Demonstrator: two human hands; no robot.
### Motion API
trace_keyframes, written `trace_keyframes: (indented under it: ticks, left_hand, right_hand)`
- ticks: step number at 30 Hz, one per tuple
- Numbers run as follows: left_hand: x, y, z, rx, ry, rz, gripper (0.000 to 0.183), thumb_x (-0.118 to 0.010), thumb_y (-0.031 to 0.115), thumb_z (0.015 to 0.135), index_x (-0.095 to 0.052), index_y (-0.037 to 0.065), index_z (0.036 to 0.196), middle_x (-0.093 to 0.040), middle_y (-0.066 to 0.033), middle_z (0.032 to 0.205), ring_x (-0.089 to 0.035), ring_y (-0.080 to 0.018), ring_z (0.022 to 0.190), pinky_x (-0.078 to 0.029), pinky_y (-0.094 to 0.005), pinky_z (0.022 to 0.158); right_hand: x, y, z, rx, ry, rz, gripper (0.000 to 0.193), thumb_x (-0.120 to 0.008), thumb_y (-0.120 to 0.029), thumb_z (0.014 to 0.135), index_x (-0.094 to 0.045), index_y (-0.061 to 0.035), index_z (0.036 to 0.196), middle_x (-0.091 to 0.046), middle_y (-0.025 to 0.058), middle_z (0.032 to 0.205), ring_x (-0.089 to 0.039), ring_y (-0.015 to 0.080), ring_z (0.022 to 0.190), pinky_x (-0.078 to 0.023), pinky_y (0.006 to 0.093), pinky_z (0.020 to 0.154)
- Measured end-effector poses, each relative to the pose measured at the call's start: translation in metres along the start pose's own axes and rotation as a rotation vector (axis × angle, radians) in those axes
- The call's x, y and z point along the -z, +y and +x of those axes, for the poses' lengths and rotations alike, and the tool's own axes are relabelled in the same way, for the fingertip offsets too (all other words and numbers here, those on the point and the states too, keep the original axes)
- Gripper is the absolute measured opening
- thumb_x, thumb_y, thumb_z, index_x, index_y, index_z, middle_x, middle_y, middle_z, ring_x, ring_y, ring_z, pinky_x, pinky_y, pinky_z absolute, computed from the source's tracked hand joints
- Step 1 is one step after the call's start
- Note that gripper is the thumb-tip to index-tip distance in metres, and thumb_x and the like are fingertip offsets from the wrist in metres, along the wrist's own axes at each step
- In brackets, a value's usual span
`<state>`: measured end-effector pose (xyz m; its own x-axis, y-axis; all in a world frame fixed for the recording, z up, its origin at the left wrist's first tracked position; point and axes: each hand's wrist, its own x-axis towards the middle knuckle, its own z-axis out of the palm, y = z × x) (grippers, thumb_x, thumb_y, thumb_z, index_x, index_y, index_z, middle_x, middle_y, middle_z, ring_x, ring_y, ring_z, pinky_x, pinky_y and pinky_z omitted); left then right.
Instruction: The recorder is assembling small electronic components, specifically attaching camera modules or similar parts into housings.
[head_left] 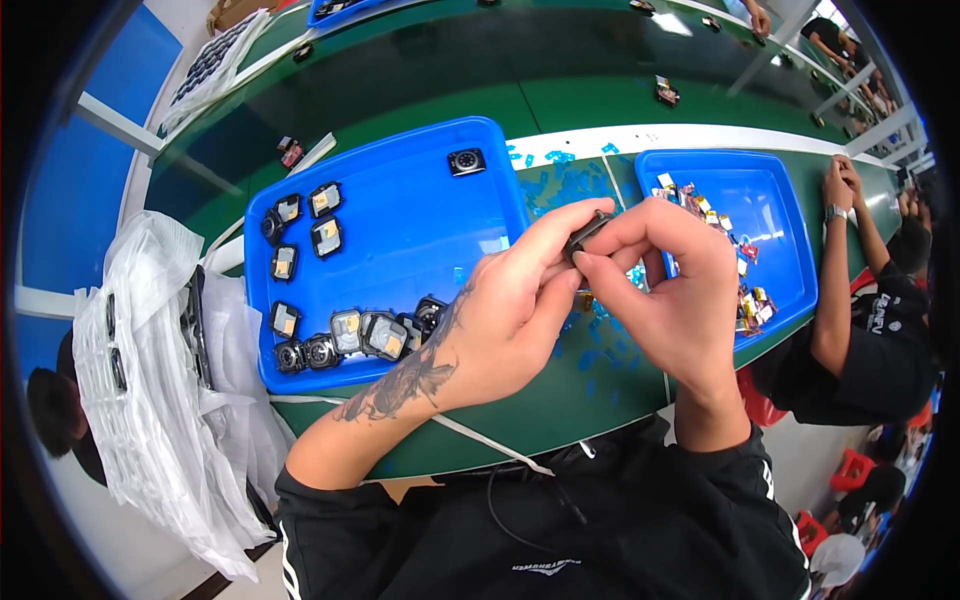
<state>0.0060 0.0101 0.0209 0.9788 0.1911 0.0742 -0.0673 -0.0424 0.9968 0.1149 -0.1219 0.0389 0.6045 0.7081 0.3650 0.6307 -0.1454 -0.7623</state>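
the left hand [515, 305] and the right hand [675, 285] meet above the green workbench [625, 375], both closed on one small dark device casing [590, 235]. the casing is held up, tilted, over the gap between two blue trays; the left fingers grip it from one side, while the right thumb and forefinger pinch it from the other, and much of it is hidden by them. under and around the hands, small translucent blue film pieces [570, 190] lie scattered on the bench. the large blue tray [390, 240], to the left, holds square watch-like casings [327, 238], spaced apart along its left side and crowded together along the near edge, with a single black casing [466, 162] near the far right corner. the smaller blue tray [785, 215], to the right, holds a heap of small electronic parts [755, 310], some white, yellow and red. white packing sheets [165, 400] hang at the far left. a co-worker [850, 340] in a black shirt sits to the right, hands raised together.
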Motion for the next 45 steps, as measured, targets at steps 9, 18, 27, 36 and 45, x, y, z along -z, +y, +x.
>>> trace_keyframes:
  ticks: [9,18,27,36,45]
  left_hand:
    - [-0.006,-0.006,0.004,-0.067,0.099,-0.272,0.049,-0.039,-0.005,0.095,-0.032,-0.001,0.144,-0.054,-0.0156,0.127,-0.056,-0.0193,0.115,-0.048,-0.0331,0.097]
    - [0.009,-0.005,0.003,-0.197,0.035,0.164,0.035,-0.045,-0.009,0.091,-0.058,-0.002,0.123,-0.057,-0.015,0.122,-0.058,-0.0206,0.115,-0.052,-0.0345,0.093]
    - [0.0,-0.004,0.003,-0.574,0.294,0.712,0.026,-0.075,-0.004,0.074,-0.073,0.004,0.098,-0.069,-0.0118,0.096,-0.07,-0.0233,0.084,-0.056,-0.0293,0.07]
    - [-0.004,-0.006,0.0,-0.094,0.174,0.14,0.017,-0.069,-0.003,0.083,-0.071,-0.002,0.1,-0.068,-0.0089,0.093,-0.066,-0.0114,0.081,-0.054,-0.0213,0.067]
    - [-0.003,0.001,0.0,0.212,0.117,-0.129,0.019,-0.065,-0.004,0.088,-0.065,-0.009,0.107,-0.067,-0.0106,0.104,-0.065,-0.0128,0.091,-0.055,-0.0257,0.08]
  right_hand:
    - [-0.001,0.027,0.001,-0.144,0.074,0.718,0.026,-0.076,-0.001,0.077,-0.058,-0.0013,0.096,-0.057,0.0002,0.09,-0.056,0.008,0.083,-0.048,0.0232,0.074]
    - [0.006,0.017,-0.021,-0.196,0.01,0.576,0.018,-0.068,0.007,0.084,-0.063,0.0034,0.101,-0.068,0.0083,0.096,-0.066,0.0111,0.089,-0.054,0.0241,0.078]
    - [0.009,0.029,-0.02,-0.224,-0.054,0.803,0.014,-0.068,0.007,0.084,-0.064,0.0038,0.097,-0.066,0.0074,0.093,-0.064,0.0106,0.085,-0.053,0.0226,0.074]
    - [0.017,0.031,-0.019,-0.333,-0.135,0.814,0.009,-0.069,-0.002,0.085,-0.061,0.0008,0.088,-0.061,0.0027,0.085,-0.058,0.0081,0.076,-0.049,0.0221,0.065]
    - [0.011,0.029,-0.026,-0.307,-0.082,0.944,0.016,-0.07,0.003,0.083,-0.061,0.0022,0.097,-0.061,0.0031,0.091,-0.057,0.0067,0.078,-0.05,0.0192,0.068]
